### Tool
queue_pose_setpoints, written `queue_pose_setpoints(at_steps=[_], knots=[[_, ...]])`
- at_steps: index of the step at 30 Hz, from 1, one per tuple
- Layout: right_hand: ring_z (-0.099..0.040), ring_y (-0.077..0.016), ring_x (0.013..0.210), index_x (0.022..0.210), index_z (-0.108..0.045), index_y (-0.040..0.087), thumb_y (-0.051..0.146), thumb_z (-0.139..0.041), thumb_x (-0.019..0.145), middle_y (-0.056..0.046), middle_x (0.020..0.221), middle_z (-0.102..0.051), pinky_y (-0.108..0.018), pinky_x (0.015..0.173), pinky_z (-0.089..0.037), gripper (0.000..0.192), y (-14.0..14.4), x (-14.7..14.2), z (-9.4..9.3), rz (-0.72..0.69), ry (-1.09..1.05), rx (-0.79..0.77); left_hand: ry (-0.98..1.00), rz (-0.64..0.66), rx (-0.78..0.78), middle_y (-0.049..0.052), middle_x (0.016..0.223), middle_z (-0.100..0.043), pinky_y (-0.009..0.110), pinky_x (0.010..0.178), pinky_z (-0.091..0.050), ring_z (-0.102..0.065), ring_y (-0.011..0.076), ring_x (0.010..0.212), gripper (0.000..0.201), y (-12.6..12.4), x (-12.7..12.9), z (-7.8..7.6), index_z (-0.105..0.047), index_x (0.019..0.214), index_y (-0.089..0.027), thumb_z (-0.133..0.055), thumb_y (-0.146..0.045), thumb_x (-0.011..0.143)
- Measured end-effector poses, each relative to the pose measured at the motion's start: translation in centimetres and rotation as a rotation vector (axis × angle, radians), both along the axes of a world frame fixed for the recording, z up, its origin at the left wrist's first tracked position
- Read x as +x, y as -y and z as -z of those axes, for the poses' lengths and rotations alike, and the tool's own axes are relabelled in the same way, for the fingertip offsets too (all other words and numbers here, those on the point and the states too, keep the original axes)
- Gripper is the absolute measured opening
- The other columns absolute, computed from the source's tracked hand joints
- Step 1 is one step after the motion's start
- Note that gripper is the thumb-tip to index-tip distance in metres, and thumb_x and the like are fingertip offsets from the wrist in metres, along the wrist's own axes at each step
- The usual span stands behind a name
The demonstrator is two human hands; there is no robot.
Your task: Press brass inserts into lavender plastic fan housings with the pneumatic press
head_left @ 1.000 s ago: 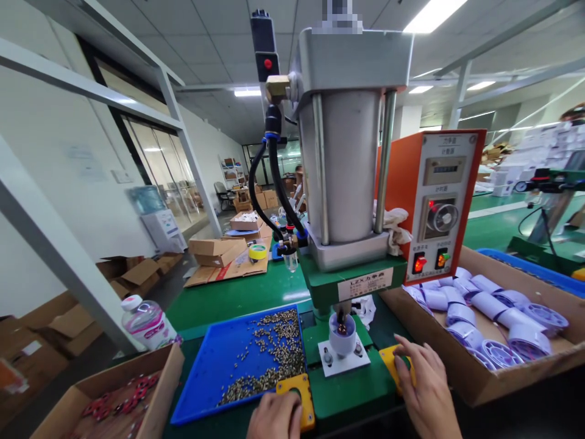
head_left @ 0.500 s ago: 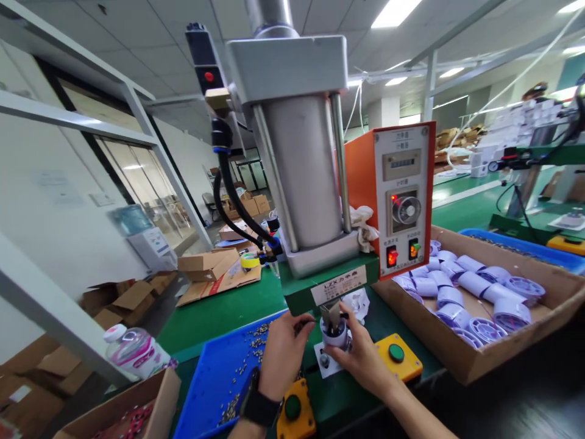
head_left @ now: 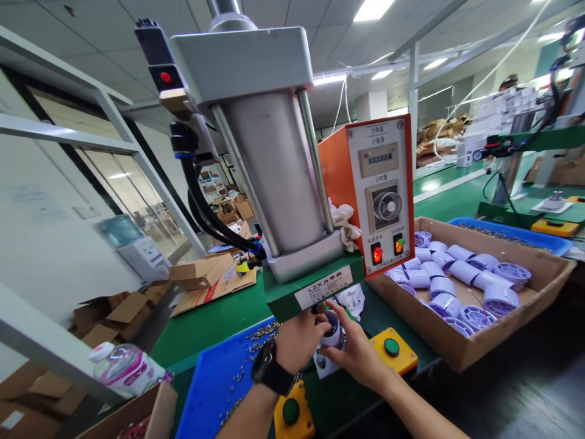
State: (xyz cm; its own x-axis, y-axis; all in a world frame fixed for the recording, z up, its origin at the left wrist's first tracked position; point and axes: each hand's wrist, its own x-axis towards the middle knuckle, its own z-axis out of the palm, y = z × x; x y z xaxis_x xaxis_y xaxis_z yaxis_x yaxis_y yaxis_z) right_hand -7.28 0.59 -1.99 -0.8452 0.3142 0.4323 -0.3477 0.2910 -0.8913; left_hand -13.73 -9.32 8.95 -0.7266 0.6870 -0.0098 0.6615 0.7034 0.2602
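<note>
Both hands, left hand [head_left: 299, 341] and right hand [head_left: 356, 353], clasp a white cup [head_left: 333, 334] under the press [head_left: 274, 183]; pressing either green button [head_left: 391, 347] could crush fingers.

Bright, even indoor light from long white fluorescent ceiling panels [head_left: 372, 9], blown out to pure white. Soft glare runs down the grey metal press cylinder [head_left: 269, 177] and over the glossy green bench top [head_left: 214, 320]. Shadows faint, dark only at the bottom right corner. Strong wide-angle bending at the edges. Motion blur smears the left wall and the pink-labelled plastic bottle [head_left: 125, 369].
</note>
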Motion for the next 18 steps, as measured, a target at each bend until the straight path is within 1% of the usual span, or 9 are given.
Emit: queue_pose_setpoints(at_steps=[5, 9, 11, 13, 14, 15, 16, 17, 18], knots=[[-0.049, -0.0233, 0.125, 0.140, -0.032, 0.022, 0.016, -0.065, 0.071, -0.009, 0.134, -0.054, -0.038, 0.105, -0.039, 0.076, -0.1, 0.2, -0.3, -0.016, 0.009, 0.023, -0.036, -0.012, -0.029, 0.006, 0.102, -0.069, 0.033, 0.093, -0.042, -0.061, 0.0223, 0.102, 0.013, -0.3, 0.3, -0.2, -0.066, 0.090, -0.017, -0.059, -0.022, 0.080], [-0.050, -0.0234, 0.124, 0.140, -0.031, 0.023, 0.015, -0.065, 0.071, -0.009, 0.132, -0.055, -0.039, 0.105, -0.039, 0.077, -0.1, -0.2, -0.2, -0.005, 0.009, 0.064, -0.049, -0.040, -0.030, 0.006, 0.098, -0.069, 0.033, 0.086, -0.045, -0.063, 0.0226, 0.095, 0.010, -0.9, 0.2, -0.3, -0.066, 0.083, -0.017, -0.063, -0.021, 0.075], [-0.050, -0.0242, 0.124, 0.142, -0.029, 0.024, 0.015, -0.067, 0.070, -0.009, 0.133, -0.054, -0.040, 0.104, -0.039, 0.081, -0.3, -0.2, 0.2, 0.024, 0.016, 0.131, -0.051, -0.024, -0.004, 0.005, 0.098, -0.070, 0.032, 0.085, -0.046, -0.063, 0.0223, 0.094, 0.010, -0.9, 0.1, -0.4, -0.066, 0.083, -0.018, -0.064, -0.022, 0.074], [-0.049, -0.0257, 0.123, 0.142, -0.030, 0.024, 0.017, -0.070, 0.070, -0.009, 0.132, -0.054, -0.043, 0.104, -0.039, 0.082, -0.9, 0.3, 1.0, 0.107, 0.006, 0.249, -0.070, 0.000, 0.091, 0.004, 0.099, -0.070, 0.032, 0.087, -0.046, -0.063, 0.0206, 0.094, 0.015, 0.0, 0.3, -0.1, -0.066, 0.090, -0.020, -0.061, -0.025, 0.077], [-0.050, -0.0261, 0.121, 0.141, -0.033, 0.024, 0.018, -0.070, 0.072, -0.009, 0.130, -0.055, -0.044, 0.103, -0.040, 0.078, -1.4, 0.9, 1.6, 0.176, -0.003, 0.318, -0.098, -0.008, 0.158, 0.003, 0.100, -0.070, 0.032, 0.088, -0.047, -0.063, 0.0199, 0.095, 0.019, 0.9, 0.5, 0.4, -0.066, 0.096, -0.021, -0.059, -0.028, 0.080], [-0.052, -0.0263, 0.117, 0.138, -0.037, 0.024, 0.021, -0.068, 0.075, -0.008, 0.125, -0.057, -0.045, 0.101, -0.040, 0.070, -1.9, 1.6, 2.4, 0.259, -0.006, 0.389, -0.141, -0.026, 0.224, 0.003, 0.103, -0.070, 0.033, 0.089, -0.048, -0.064, 0.0197, 0.096, 0.022, 2.2, 0.7, 1.1, -0.064, 0.102, -0.022, -0.055, -0.030, 0.083], [-0.054, -0.0261, 0.112, 0.133, -0.043, 0.024, 0.023, -0.066, 0.079, -0.008, 0.119, -0.060, -0.045, 0.098, -0.041, 0.059, -2.5, 2.5, 3.3, 0.351, -0.002, 0.456, -0.204, -0.069, 0.275, 0.003, 0.106, -0.069, 0.034, 0.089, -0.048, -0.063, 0.0201, 0.097, 0.025, 3.8, 1.0, 2.1, -0.063, 0.106, -0.023, -0.051, -0.032, 0.086], [-0.056, -0.0254, 0.105, 0.128, -0.048, 0.025, 0.026, -0.062, 0.083, -0.006, 0.112, -0.062, -0.046, 0.095, -0.041, 0.047, -3.1, 3.4, 4.3, 0.444, 0.010, 0.515, -0.277, -0.106, 0.303, 0.004, 0.109, -0.069, 0.035, 0.090, -0.049, -0.063, 0.0206, 0.100, 0.027, 5.6, 1.4, 3.6, -0.062, 0.110, -0.023, -0.049, -0.034, 0.088], [-0.057, -0.0247, 0.098, 0.122, -0.053, 0.025, 0.027, -0.058, 0.087, -0.005, 0.104, -0.064, -0.046, 0.092, -0.042, 0.036, -3.7, 4.4, 5.4, 0.530, 0.023, 0.567, -0.353, -0.103, 0.294, 0.004, 0.111, -0.068, 0.036, 0.089, -0.050, -0.063, 0.0215, 0.102, 0.028, 7.5, 1.8, 5.3, -0.061, 0.112, -0.024, -0.047, -0.035, 0.089]])
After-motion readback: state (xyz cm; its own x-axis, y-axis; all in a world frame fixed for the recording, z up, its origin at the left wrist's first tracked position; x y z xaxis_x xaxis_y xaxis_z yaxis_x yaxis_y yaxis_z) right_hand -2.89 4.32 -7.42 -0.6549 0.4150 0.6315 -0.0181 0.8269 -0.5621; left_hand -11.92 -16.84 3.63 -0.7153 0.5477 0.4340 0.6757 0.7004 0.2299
